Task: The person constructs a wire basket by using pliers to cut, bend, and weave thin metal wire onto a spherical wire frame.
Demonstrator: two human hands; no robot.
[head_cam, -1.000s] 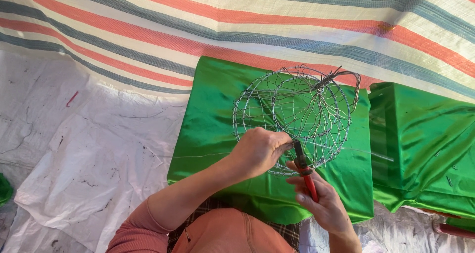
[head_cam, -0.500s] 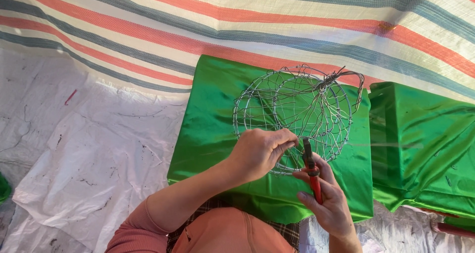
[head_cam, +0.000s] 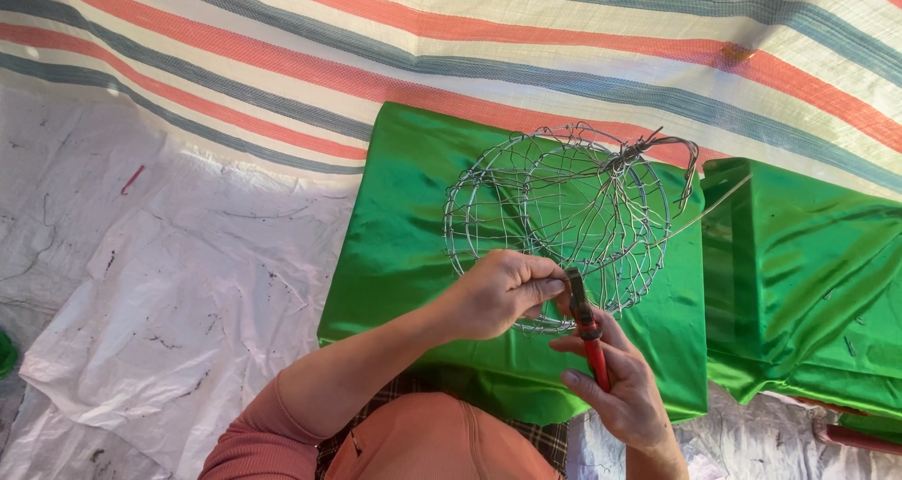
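Broadly, the upper part of the scene is filled by a striped tarpaulin (head_cam: 282, 57) in cream, red and grey-blue, and the lower left by a crumpled white sheet (head_cam: 160, 292) marked with dark scuffs. Between them, a folded green satin cloth (head_cam: 404, 217) is laid flat, and a second green bundle (head_cam: 808, 273) is set just beside it on the right. On the first cloth a round wire frame (head_cam: 564, 212) is held, built of thin bright rings crossed by ribs, with a dark twisted knot of wire near its upper right. The frame is judged to be light and springy rather than rigid: its open mesh would likely bend under a hard squeeze, and cut wire ends could prick, so it is best gripped at a rim ring or at a crossing where ribs are tied. Its lower edge is pinched by the left hand (head_cam: 498, 292), whose fingers are curled closed around the wire. Red-handled pliers (head_cam: 584, 325) are clasped in the right hand (head_cam: 615, 386), the handles enclosed by the palm and fingers, and the dark nose of the tool is brought against the rim right next to the left fingertips.
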